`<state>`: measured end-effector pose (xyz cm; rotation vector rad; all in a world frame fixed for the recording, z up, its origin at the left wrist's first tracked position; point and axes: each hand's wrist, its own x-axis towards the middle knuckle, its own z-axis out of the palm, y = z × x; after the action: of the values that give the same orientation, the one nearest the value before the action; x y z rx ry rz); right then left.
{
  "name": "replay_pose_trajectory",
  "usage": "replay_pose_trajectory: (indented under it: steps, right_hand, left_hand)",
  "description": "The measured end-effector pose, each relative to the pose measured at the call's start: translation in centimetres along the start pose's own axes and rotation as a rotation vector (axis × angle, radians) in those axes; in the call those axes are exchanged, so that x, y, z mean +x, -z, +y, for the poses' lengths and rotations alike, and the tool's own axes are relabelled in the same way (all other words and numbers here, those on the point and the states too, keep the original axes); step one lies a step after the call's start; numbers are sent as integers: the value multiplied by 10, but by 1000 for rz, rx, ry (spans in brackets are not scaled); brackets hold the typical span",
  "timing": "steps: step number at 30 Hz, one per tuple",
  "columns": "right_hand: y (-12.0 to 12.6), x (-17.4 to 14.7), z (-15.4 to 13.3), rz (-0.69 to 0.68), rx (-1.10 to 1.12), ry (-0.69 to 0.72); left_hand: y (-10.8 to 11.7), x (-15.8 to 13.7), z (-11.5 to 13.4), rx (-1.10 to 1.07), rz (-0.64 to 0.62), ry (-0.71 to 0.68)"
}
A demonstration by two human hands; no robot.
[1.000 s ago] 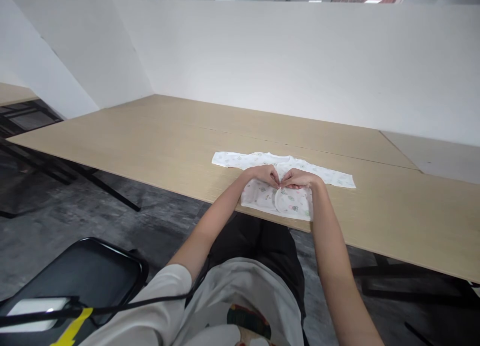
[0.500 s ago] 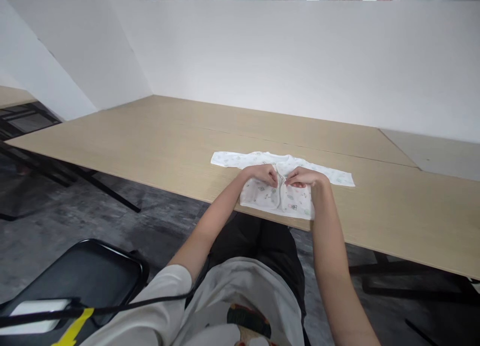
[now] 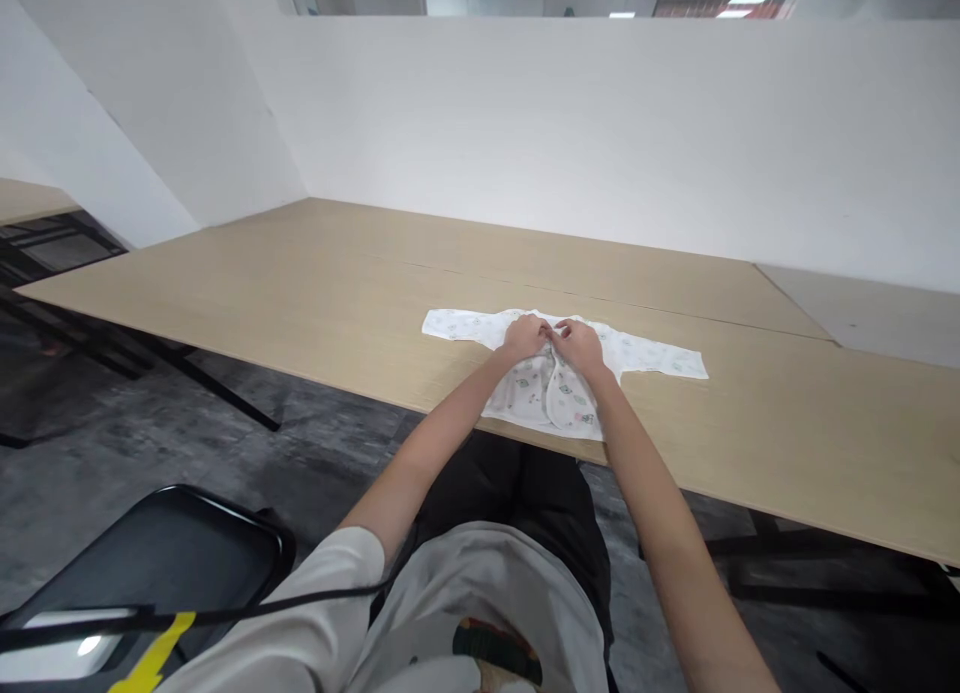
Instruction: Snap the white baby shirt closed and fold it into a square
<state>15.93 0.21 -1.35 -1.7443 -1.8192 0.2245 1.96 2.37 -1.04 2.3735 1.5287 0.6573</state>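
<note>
L hand & R hand have shifted farther up the printed baby top vs ½ s ago: then at mid-front w/ a gap btwn them, now nr the neckline w/ fingertips almost meeting. Front overlap edge below is now uncovered, curving down to the hem.

L hand: fingers curled, thumb & index closed in a pinch on the top's upper front. R hand: likewise bent in, pinching the front edge just beside; exact bit of fabric hidden by fingers.

Top lies front-up on the tan table, sleeves spread L & R, neckline on far side, hem by near edge. Near L: blk chair w/ a white device, blk cable w/ yellow tape running across.
</note>
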Motion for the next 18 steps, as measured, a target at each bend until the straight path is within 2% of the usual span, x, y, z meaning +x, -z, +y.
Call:
replay_pose_trajectory:
  steps: [3,8,11,18]
  right_hand:
    - [-7,-3,-1,-56,-142,-3]
    - [-5,-3,5,-69,-200,10]
    - [-4,0,10,-38,-129,-14]
    - [-2,8,22,27,207,-120]
  left_hand:
    - [-6,0,4,77,-9,0]
    - [-9,0,2,74,-7,-34]
    - [-10,1,0,46,-4,-66]
    - [-18,6,-3,-119,88,-130]
